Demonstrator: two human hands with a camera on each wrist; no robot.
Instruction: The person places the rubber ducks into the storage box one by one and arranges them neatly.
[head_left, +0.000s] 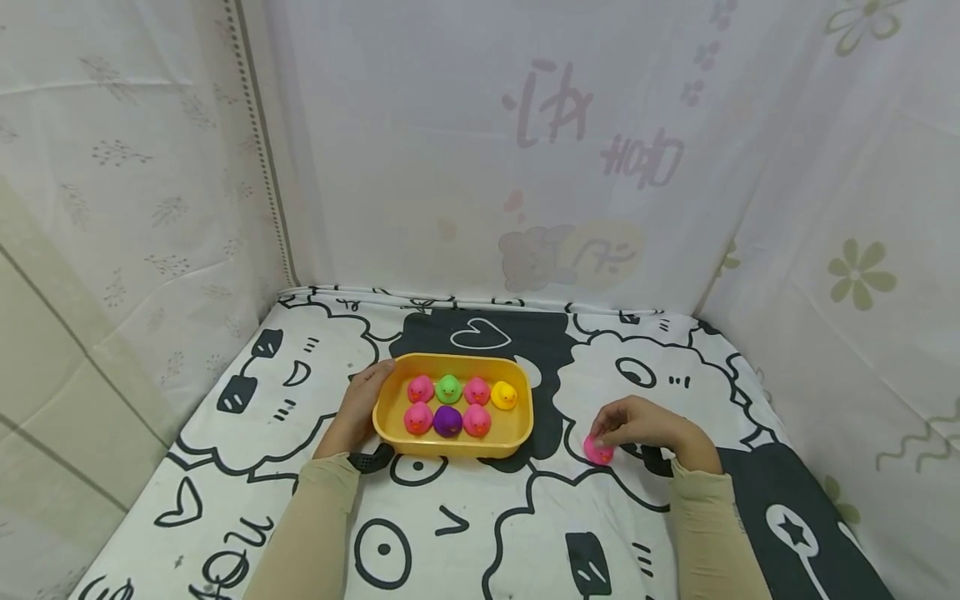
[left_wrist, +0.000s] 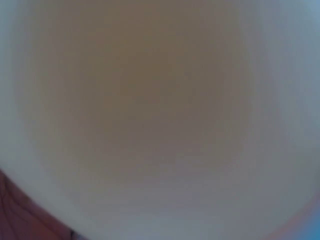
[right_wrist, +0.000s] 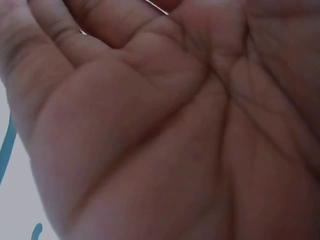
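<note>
In the head view my left hand (head_left: 363,404) holds the left end of a yellow tray (head_left: 453,451), its fingertips at the far left corner. Two rows of small toy ducks stand inside: several pink ones, a green duck (head_left: 448,389), a yellow duck (head_left: 504,395) and a purple duck (head_left: 447,422). To the right of the tray, my right hand (head_left: 637,421) pinches a pink duck (head_left: 598,451) at the cloth, covering part of it. The right wrist view shows only the palm (right_wrist: 150,130) close up; the duck is hidden there. A pale blur fills the left wrist view.
A black-and-white cartoon-print cloth (head_left: 450,533) covers the table. Pale printed curtains (head_left: 480,167) rise behind it and at both sides. A dark band (head_left: 372,459) circles the left wrist, near the tray's front left corner.
</note>
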